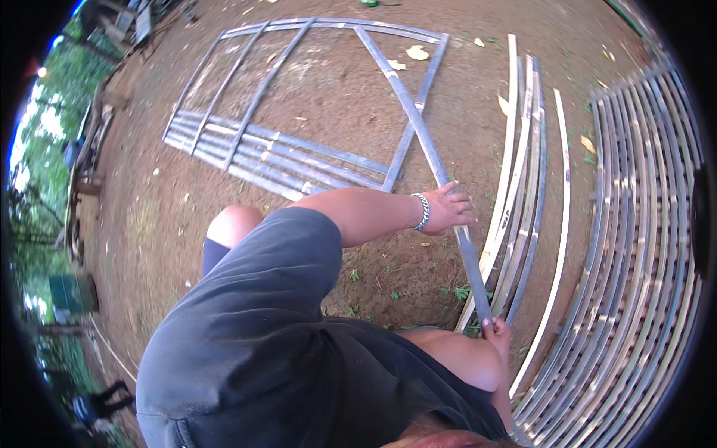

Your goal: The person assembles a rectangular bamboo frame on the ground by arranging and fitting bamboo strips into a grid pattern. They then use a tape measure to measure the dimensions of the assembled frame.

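A long grey bamboo slat (403,93) runs from the far bar of a frame on the ground back toward my knee. My left hand (450,207), with a chain bracelet (423,212) at the wrist, lies across the slat with its fingers stretched out to the right. Close to my bent knee, my right hand (496,333) grips the slat's near end, thumb on top. The slat frame (258,93) lies flat ahead of me, with several slats side by side along its near edge and a few crosspieces. Part of it is hidden behind my left arm.
Loose long slats (529,149) lie in a bundle just right of my hands. A single pale strip (560,224) lies beyond them. A large slatted panel (635,246) fills the right side. Dry leaves (417,53) dot the brown dirt ground (328,97). A green box (72,293) stands far left.
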`<move>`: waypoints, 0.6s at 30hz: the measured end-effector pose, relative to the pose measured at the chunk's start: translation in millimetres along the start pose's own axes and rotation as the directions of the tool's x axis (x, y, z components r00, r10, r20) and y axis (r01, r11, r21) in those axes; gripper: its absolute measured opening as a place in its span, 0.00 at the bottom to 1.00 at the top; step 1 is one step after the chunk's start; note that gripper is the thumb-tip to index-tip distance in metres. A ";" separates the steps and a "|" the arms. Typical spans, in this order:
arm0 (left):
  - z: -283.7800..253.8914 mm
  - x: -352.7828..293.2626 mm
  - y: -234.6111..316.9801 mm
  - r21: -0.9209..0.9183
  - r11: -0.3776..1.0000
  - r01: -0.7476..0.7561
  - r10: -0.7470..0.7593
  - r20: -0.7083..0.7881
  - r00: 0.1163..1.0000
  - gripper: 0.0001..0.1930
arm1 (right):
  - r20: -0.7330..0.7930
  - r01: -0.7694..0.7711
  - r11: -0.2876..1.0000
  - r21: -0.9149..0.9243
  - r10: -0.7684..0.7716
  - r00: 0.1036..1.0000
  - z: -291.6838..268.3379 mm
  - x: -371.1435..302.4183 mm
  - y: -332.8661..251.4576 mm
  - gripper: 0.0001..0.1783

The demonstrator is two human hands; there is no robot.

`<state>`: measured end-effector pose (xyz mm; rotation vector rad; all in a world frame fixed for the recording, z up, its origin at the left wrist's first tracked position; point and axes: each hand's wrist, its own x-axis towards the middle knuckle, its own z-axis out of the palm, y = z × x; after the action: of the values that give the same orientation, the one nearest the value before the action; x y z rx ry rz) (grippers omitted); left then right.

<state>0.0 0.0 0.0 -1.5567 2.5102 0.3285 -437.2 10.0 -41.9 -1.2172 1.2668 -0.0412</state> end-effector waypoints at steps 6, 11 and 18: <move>-14.9 -54.2 -33.4 -0.238 0.966 0.099 -0.042 0.233 0.972 0.43 | 0.090 0.144 0.956 -0.257 -0.125 0.988 20.0 15.4 -32.4 0.07; -2.9 -119.0 -109.9 -0.309 0.944 0.120 -0.066 0.179 0.982 0.42 | 0.091 0.114 0.924 -0.364 -0.086 0.992 26.3 45.5 -76.9 0.07; 70.8 -252.5 -184.1 -0.116 0.973 0.199 -0.166 0.244 0.955 0.52 | 0.004 0.085 0.751 -0.654 -0.109 0.994 74.3 75.6 -117.6 0.18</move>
<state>278.5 157.1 -20.9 -1.6769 2.1880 0.6323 -287.3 -38.1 -25.4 -1.8963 1.2864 0.3402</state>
